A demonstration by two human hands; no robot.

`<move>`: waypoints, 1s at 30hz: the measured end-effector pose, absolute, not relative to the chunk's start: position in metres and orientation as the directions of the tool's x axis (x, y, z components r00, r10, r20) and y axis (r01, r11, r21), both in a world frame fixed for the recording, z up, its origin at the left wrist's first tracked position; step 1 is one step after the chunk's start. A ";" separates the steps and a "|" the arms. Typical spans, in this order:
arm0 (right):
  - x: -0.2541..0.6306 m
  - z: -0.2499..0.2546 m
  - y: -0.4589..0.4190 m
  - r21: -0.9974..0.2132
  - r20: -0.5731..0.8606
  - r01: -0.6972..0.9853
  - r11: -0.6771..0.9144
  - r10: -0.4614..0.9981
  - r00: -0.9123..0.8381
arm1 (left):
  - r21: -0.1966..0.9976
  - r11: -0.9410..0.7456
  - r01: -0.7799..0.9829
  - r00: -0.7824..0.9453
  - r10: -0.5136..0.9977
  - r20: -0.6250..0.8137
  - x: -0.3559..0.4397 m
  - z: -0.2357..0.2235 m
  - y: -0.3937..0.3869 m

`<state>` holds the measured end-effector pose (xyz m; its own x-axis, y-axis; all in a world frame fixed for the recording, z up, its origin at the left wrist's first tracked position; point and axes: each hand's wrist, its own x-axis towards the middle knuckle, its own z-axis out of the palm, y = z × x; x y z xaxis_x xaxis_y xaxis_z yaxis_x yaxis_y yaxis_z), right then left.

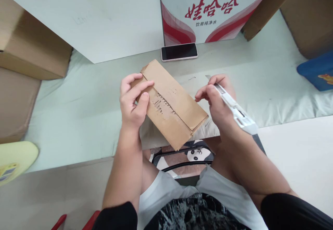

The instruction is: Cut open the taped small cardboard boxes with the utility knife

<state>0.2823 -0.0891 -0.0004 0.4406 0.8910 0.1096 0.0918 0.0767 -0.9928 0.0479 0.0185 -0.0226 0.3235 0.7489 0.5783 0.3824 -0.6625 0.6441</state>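
Note:
My left hand (135, 100) grips the left end of a small brown cardboard box (182, 100), fingers on its top face and near edge. The box lies tilted in view, with a seam along its length and torn, corrugated patches beside that seam. In my right hand (220, 96) is a white utility knife (239, 113), held like a pen. Its metal blade sticks out past the fingertips, pointing up and left. The blade is apart from the cardboard, and my right fingers are close to the box's right edge.
A phone (179, 52) lies in front of a white-and-red carton (213, 15). Left of that stands a large white box (85, 18). Brown cartons (33, 39) flank both sides. A yellow-green container (17, 159) and a blue object (317, 71) sit at the table's (85, 119) sides.

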 end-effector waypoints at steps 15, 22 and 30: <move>0.290 0.001 -0.090 -0.936 0.338 0.109 0.334 0.768 0.544 | 0.668 -0.581 0.466 0.178 0.801 0.572 0.062 -0.012 0.007; 0.286 -0.001 -0.093 -0.937 0.332 0.296 0.187 0.747 0.576 | 0.701 -0.529 0.478 0.087 0.823 0.561 0.065 -0.010 0.005; 0.286 -0.004 -0.091 -0.917 0.392 0.285 0.279 0.760 0.518 | 0.808 -0.494 0.322 -0.131 0.822 0.554 0.057 -0.011 0.013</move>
